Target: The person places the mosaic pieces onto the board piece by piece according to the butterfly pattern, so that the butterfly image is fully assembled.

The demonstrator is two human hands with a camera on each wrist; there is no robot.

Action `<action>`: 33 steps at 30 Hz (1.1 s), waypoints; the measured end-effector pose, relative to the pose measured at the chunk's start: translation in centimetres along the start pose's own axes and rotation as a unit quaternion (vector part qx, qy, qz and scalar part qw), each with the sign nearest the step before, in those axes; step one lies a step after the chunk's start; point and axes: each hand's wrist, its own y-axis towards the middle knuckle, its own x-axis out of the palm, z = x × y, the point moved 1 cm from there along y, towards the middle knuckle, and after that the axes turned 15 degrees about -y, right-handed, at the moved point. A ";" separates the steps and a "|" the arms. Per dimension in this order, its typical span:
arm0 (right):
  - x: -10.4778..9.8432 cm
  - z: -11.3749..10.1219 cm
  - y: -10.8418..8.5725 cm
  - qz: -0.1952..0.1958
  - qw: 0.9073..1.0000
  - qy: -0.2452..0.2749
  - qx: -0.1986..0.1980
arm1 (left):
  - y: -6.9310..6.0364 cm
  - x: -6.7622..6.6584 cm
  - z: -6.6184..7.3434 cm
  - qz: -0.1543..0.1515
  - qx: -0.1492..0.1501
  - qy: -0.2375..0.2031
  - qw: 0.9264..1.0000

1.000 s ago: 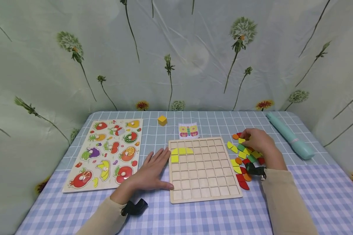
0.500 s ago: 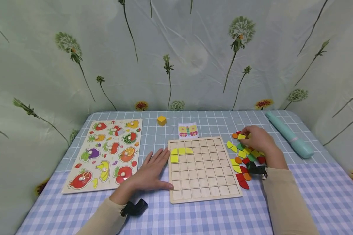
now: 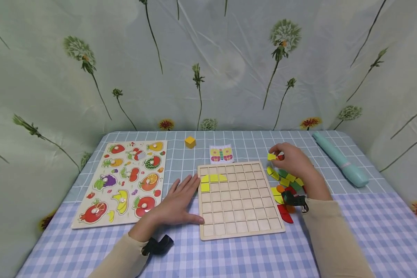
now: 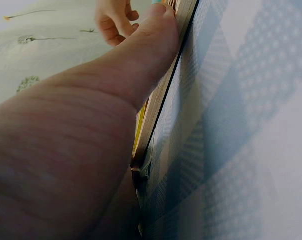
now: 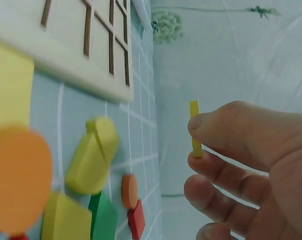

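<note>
right hand [image 3: 292, 160] pinches yellow square [image 3: 271, 156]; left hand [image 3: 178, 202] touches grid board [image 3: 243, 205].

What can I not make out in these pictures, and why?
Head view: some loose pieces, hidden behind the right hand.
Left wrist view: most of the board, hidden behind the left hand.
Right wrist view: nearest orange disc, blurred; board, cut off by top and left edges.

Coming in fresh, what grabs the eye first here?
Probably the bright fruit puzzle on the left. Then the grid board in the middle, with the left hand at its left edge. To its right, the right hand pinches a yellow piece near the loose pieces.
</note>
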 end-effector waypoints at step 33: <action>2.7 -8.4 -0.5 -0.040 0.981 -0.008 -0.191 | 0.1 -0.1 -0.1 -0.004 -0.003 0.008 1.000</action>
